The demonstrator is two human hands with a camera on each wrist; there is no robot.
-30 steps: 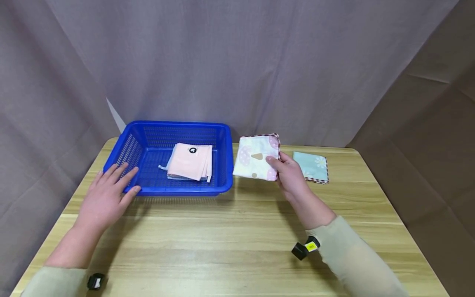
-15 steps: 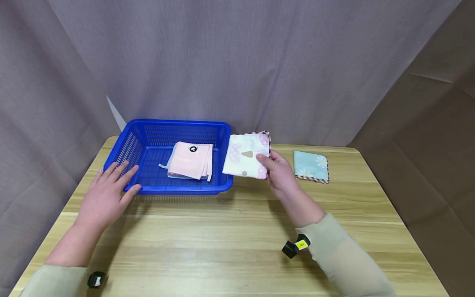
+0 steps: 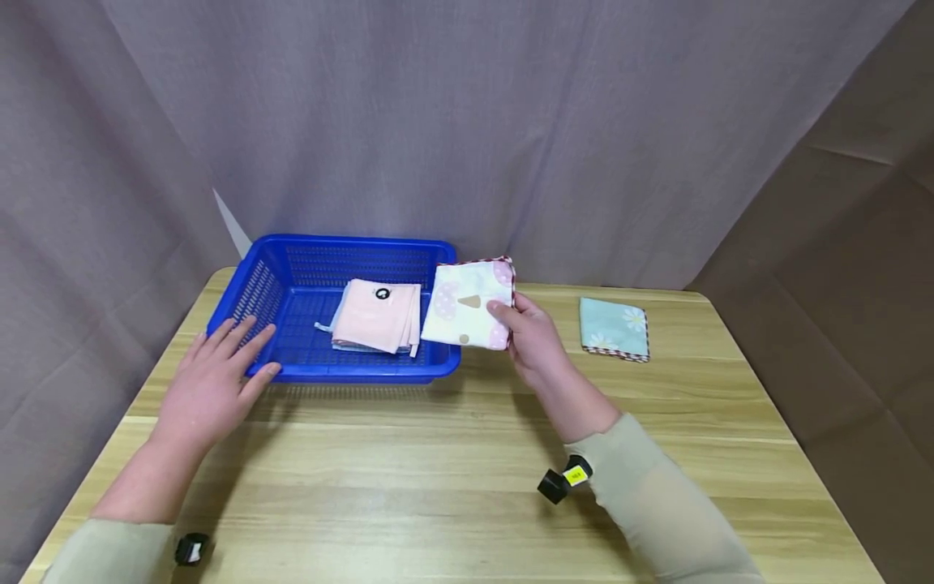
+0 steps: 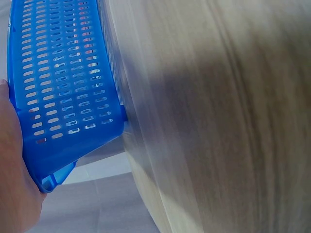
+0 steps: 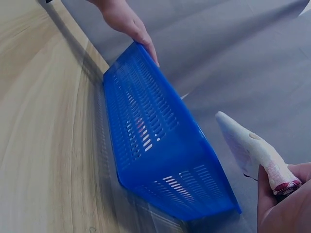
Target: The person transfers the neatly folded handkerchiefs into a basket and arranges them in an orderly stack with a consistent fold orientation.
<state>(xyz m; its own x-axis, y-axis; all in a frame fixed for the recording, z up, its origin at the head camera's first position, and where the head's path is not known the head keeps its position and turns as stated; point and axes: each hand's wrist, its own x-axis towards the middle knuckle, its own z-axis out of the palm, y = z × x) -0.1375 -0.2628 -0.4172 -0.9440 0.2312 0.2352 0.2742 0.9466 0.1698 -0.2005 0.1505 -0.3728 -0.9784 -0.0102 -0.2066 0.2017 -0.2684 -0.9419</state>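
Observation:
My right hand (image 3: 531, 339) pinches a folded white cloth with pink mushrooms (image 3: 467, 305) by its right edge and holds it in the air over the right rim of the blue basket (image 3: 365, 371). In the right wrist view the same cloth (image 5: 245, 143) hangs above the basket (image 5: 160, 160). My left hand (image 3: 212, 380) lies flat with straight fingers against the basket's front left corner, also seen as the left hand (image 5: 127, 20) in the right wrist view. A folded pink cloth (image 3: 376, 315) tops a small stack inside the basket.
A folded pale blue cloth with daisies (image 3: 614, 328) lies at the back right of the wooden table (image 3: 452, 478). A grey curtain hangs behind the table. The left wrist view shows the basket's side wall (image 4: 58, 92) and the table edge.
My right hand has carried the mushroom cloth leftward, from beside the basket to over its right rim. The left hand has stayed at the basket's corner.

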